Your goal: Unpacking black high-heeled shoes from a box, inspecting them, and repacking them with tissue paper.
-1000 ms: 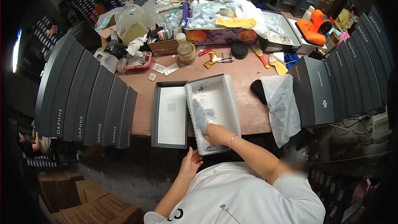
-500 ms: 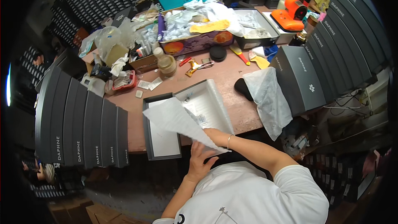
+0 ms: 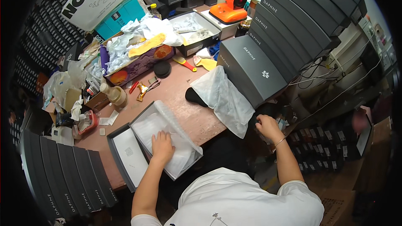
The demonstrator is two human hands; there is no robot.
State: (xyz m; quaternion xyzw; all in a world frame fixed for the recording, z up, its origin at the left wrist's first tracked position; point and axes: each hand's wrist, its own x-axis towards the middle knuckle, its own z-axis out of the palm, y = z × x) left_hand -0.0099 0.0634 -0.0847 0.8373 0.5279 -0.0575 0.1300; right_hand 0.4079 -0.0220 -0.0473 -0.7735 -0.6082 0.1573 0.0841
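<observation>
An open grey shoe box [image 3: 193,147] lies at the near edge of the brown table [image 3: 188,115], lined with white tissue paper [image 3: 147,126]. My left hand [image 3: 162,146] rests flat on that paper inside the box, fingers spread, holding nothing. The box's lid [image 3: 125,155] lies just left of it. My right hand [image 3: 268,126] is off the table to the right, lowered beside the table's edge into a dark area under a big grey box [image 3: 251,73]. Its fingers are bent, and I cannot see whether they hold anything. A white bag [image 3: 224,98] partly covers a black shoe [image 3: 194,96].
Rows of grey shoe boxes stand at the left [image 3: 67,178] and right [image 3: 301,21]. The back of the table holds a purple box of crumpled paper [image 3: 140,65], a tape roll [image 3: 118,96], a black round lid [image 3: 162,69], an orange device [image 3: 229,5] and plastic bags [image 3: 67,83].
My right hand has left the shoe box and dropped off the table to the right. My left hand has come up onto the tissue paper, which now lies down inside the box.
</observation>
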